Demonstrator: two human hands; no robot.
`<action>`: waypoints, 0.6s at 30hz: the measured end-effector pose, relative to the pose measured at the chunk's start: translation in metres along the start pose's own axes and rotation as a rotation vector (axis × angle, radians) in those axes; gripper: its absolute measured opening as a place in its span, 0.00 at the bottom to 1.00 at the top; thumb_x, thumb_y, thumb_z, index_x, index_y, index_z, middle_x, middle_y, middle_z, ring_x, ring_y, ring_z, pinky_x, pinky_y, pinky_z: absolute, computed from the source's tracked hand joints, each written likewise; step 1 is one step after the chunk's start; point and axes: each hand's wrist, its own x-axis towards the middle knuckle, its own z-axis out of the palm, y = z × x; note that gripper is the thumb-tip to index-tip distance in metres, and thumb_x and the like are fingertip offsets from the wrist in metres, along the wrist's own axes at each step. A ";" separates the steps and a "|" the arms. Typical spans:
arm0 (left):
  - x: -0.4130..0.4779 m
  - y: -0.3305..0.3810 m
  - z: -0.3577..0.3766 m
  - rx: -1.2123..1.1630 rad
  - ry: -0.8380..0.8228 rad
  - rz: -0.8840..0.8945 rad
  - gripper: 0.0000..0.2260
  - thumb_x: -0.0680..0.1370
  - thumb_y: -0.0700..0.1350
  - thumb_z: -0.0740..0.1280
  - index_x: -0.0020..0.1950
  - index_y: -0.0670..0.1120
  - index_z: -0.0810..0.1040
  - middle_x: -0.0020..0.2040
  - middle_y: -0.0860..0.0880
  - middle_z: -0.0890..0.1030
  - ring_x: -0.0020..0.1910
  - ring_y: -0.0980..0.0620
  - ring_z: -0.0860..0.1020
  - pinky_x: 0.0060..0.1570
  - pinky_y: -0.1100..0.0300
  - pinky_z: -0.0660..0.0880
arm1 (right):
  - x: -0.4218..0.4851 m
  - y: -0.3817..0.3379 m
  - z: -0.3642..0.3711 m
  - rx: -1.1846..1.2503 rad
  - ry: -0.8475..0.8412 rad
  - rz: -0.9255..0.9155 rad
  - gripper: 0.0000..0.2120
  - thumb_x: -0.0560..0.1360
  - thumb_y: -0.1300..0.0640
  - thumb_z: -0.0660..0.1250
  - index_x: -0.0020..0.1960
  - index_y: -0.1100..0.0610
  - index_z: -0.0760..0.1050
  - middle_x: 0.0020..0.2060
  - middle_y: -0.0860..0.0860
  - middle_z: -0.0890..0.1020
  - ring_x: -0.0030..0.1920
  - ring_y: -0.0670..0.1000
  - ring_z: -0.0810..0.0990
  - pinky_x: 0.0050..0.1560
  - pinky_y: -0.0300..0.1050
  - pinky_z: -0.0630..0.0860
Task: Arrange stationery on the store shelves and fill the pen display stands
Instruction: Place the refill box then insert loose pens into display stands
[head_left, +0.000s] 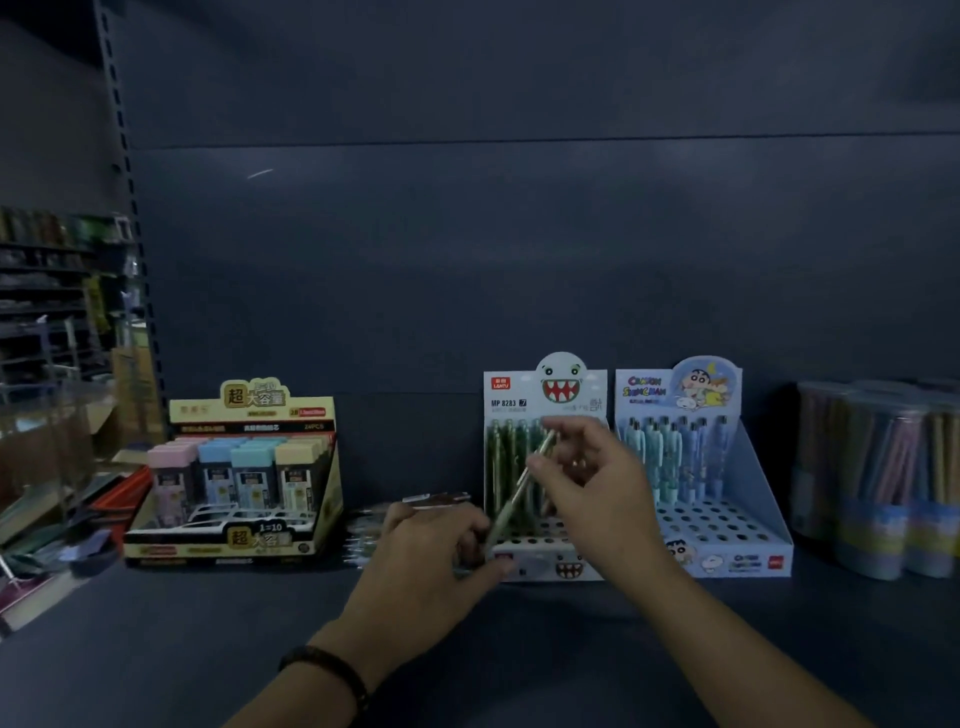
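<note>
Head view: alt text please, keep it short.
The left hand and right hand hold one green pen, tilted, before a monster-face pen stand on a dark shelf. A blue cartoon pen stand sits right of it, a yellow box left.

On the dark shelf (208, 649), the right hand (587, 478) pinches the upper end of a green pen (519, 493), which is tilted in front of the monster-faced display stand (545, 395). The left hand (436, 540), with a dark bracelet (327, 670) at its wrist, curls by the pen's lower end and seems to grip it, though the dim light blurs this. Just right of that stand is a blue cartoon stand (727, 519) with pens in its far rows. A yellow box of capped cases (234, 467) sits well to the left, and clear tubs of pencils (883, 483) are at the far right.
</note>
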 end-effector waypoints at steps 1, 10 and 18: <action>-0.002 0.001 0.006 0.023 0.029 -0.004 0.13 0.75 0.68 0.70 0.51 0.63 0.74 0.39 0.64 0.77 0.44 0.66 0.75 0.59 0.60 0.66 | 0.006 0.000 -0.003 -0.024 0.038 -0.027 0.15 0.78 0.59 0.75 0.59 0.42 0.80 0.39 0.51 0.81 0.38 0.55 0.83 0.41 0.54 0.84; -0.005 -0.001 0.017 0.163 0.003 -0.015 0.14 0.76 0.65 0.63 0.57 0.66 0.82 0.45 0.67 0.78 0.48 0.67 0.76 0.59 0.54 0.70 | 0.023 0.025 -0.003 -0.256 0.100 -0.172 0.15 0.81 0.55 0.72 0.66 0.46 0.76 0.39 0.45 0.80 0.42 0.46 0.81 0.44 0.41 0.79; -0.004 0.001 0.016 0.145 0.028 -0.012 0.08 0.76 0.61 0.69 0.54 0.66 0.83 0.41 0.67 0.77 0.45 0.67 0.76 0.57 0.53 0.70 | 0.023 0.029 0.006 -0.359 -0.001 -0.231 0.12 0.80 0.52 0.72 0.63 0.46 0.78 0.40 0.40 0.79 0.45 0.41 0.80 0.47 0.41 0.78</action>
